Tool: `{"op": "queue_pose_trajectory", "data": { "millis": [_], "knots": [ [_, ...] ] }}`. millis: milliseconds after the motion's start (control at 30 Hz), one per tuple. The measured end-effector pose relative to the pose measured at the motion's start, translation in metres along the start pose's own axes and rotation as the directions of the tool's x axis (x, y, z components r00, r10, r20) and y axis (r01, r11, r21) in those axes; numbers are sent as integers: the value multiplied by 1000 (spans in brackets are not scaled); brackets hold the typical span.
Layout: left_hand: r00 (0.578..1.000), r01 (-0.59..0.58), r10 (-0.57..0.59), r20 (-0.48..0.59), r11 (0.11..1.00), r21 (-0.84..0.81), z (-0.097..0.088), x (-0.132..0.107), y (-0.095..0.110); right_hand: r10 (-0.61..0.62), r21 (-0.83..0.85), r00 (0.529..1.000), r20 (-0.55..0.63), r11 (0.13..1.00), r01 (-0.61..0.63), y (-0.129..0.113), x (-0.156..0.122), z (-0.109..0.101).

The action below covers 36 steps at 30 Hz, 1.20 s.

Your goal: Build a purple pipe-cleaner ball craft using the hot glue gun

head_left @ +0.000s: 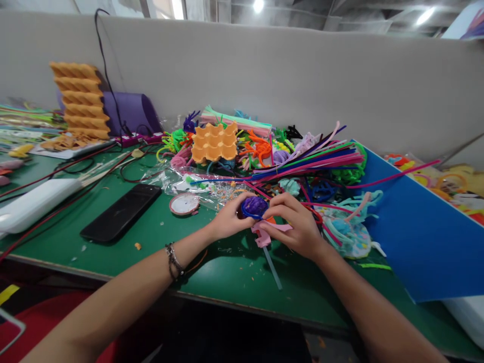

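Both of my hands meet over the green table (124,247) around a small craft piece. My left hand (229,219) cups a purple fuzzy ball (255,205) ringed by a blue pipe cleaner. My right hand (297,224) pinches the same piece from the right, fingers over a pink foam shape (262,236) below the ball. A pale thin stick (273,268) runs from the piece toward the table's front edge. A beaded bracelet sits on my left wrist.
A heap of coloured pipe cleaners (302,156) and an orange foam tray (214,142) lie behind my hands. A black phone (121,212) and a round lid (184,204) lie to the left. A blue sheet (412,232) covers the right; stacked orange foam (80,98) stands back left.
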<state>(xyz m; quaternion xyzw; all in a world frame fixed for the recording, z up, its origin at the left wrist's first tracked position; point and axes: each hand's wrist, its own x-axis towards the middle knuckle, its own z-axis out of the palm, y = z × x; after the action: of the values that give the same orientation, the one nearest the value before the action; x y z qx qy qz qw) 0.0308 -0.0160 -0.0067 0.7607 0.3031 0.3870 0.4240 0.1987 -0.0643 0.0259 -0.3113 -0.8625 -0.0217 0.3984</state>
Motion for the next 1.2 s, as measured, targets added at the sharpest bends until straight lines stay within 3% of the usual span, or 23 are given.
{"op": "queue_pose_trajectory", "data": {
  "millis": [400, 533, 933, 1200],
  "knots": [
    [999, -1, 2, -35, 999, 44, 0, 0, -1, -36, -75, 999, -9, 997, 35, 4, 2, -1],
    [999, 0, 2, -38, 999, 54, 0, 0, 0, -27, -23, 1000, 1, 999, 27, 3, 3, -1],
    [1000, 1, -2, -20, 1000, -22, -1, 0, 0, 206, 165, 978, -15, 965, -201, 6, 3, 2],
    [994, -109, 109, 28, 994, -26, -2, 0, -3, 389, 354, 914, 110, 845, -402, 8, 3, 5]
  ]
}}
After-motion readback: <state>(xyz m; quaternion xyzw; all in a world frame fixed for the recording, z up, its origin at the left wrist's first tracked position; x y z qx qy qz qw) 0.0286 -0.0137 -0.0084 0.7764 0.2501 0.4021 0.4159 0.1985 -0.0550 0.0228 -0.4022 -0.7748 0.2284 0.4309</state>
